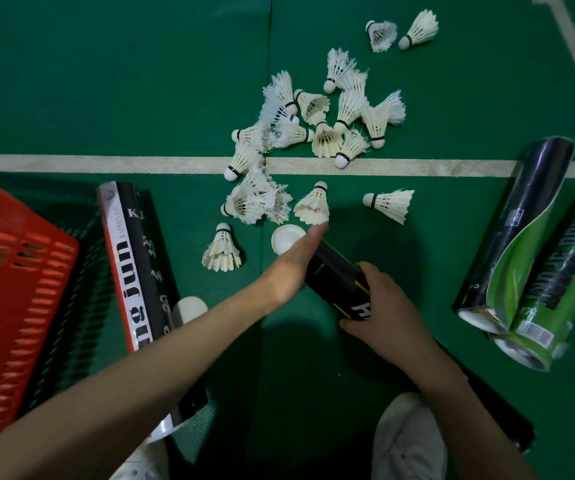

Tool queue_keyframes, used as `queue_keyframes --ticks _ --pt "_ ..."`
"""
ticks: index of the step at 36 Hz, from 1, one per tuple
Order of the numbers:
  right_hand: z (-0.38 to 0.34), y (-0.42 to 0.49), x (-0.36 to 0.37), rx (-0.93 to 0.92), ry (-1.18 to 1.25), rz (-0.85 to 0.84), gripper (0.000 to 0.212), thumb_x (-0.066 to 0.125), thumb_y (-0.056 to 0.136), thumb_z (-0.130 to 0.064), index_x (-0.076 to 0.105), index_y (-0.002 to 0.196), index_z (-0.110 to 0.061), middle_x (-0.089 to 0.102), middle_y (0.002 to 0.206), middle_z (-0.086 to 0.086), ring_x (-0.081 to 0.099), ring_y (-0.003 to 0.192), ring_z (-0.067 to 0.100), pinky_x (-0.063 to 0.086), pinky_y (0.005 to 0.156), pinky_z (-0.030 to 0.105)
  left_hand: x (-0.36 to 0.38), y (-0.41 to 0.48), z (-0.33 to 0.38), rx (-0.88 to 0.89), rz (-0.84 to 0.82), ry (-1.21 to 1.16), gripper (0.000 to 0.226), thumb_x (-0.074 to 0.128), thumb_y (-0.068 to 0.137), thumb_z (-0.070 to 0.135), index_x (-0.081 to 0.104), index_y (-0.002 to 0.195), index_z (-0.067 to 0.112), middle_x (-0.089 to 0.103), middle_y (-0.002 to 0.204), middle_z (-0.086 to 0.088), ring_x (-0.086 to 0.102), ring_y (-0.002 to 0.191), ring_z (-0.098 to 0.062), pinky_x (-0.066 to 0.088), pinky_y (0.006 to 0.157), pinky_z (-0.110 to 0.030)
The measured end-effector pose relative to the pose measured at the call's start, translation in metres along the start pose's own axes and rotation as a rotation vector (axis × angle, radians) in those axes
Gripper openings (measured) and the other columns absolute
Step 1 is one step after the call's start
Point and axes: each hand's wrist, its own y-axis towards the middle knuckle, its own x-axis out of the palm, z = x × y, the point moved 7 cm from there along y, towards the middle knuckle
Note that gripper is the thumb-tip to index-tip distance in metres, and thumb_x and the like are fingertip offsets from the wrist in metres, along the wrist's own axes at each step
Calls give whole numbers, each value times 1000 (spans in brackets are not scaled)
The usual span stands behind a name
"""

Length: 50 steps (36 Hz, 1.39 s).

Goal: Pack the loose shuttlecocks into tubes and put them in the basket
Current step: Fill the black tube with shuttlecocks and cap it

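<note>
- The right hand (383,303) grips the near end of the black tube (334,275), fingers curled round it; the tube lies slanted between the hands.
- The left hand (296,261) lies along the tube's far end, fingers fairly straight and holding nothing visible. Its fingertip reaches the skirt of the nearest shuttlecock (314,206).
- A white cap (288,237) lies just beside that hand, so the mouth is probably open, though the hand hides it.
- It would be best to pinch that shuttlecock by the skirt and feed it in cork first, with the right hand steadying the tube.
- The pile (346,109) lies beyond the hands; the basket (19,271) is well left of the left arm.
</note>
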Motion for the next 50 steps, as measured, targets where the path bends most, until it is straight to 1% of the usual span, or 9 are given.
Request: queue_keyframes --ticks 6,10,16,25,28,33,37,45,50 --pt "-14 15 8 18 -21 -11 86 74 70 -32 28 143 -23 49 126 3 49 110 24 42 88 32 -77 -12 -1 180 500 302 39 43 99 30 47 135 14 47 137 -3 39 128 -14 26 111 -29" --pt "-16 21 13 33 -49 -43 87 73 72 -33 25 144 -23 47 129 5 48 113 25 43 91 35 -125 -15 -39 30 732 574 42 62 87 17 49 125 7 40 131 -16 32 126 -29 23 107 -30" --pt "-19 19 18 38 -51 -65 89 74 72 -33 24 144 -24 47 129 4 49 111 23 44 90 34 -141 -6 -93 -313 667 384 68 69 79 41 39 127 3 49 126 -17 48 114 -34 43 96 -40" --pt "-19 15 21 33 -87 -81 88 73 73 -33 23 145 -23 45 134 4 48 115 24 42 93 34 -121 -16 -55 -61 490 137 36 73 72 19 56 103 18 59 108 -8 59 79 -19 51 69 -27" --pt "-20 13 21 28 -74 -87 89 73 72 -32 23 146 -23 45 134 4 48 115 24 42 94 33 -115 -17 -36 28 342 156 29 68 74 20 63 103 24 51 111 -6 53 85 -10 43 69 -7" --pt "-23 7 22 -13 -59 -100 92 74 71 -33 23 146 -25 45 133 2 47 114 21 41 95 33 -90 -12 -19 2 43 119 58 52 68 27 50 125 35 55 120 2 55 87 -9 42 76 -24" --pt "-26 1 17 -42 -28 -78 92 75 71 -33 23 147 -25 44 134 0 46 116 19 41 97 33 -65 -8 -8 23 -69 61 65 43 80 44 30 143 36 38 146 8 41 128 -11 35 102 -37" --pt "-33 12 8 -43 -61 -35 92 75 70 -33 25 146 -25 44 135 2 46 117 22 41 94 32 -36 5 1 -1 -3 3 68 7 90 62 35 144 30 34 150 6 28 137 -11 17 111 -34" --pt "-30 28 2 4 -32 -20 89 75 73 -31 24 145 -24 45 134 4 48 115 24 44 93 34 -96 12 14 163 532 283 32 42 99 30 55 125 16 52 130 -4 42 119 -12 28 100 -22"
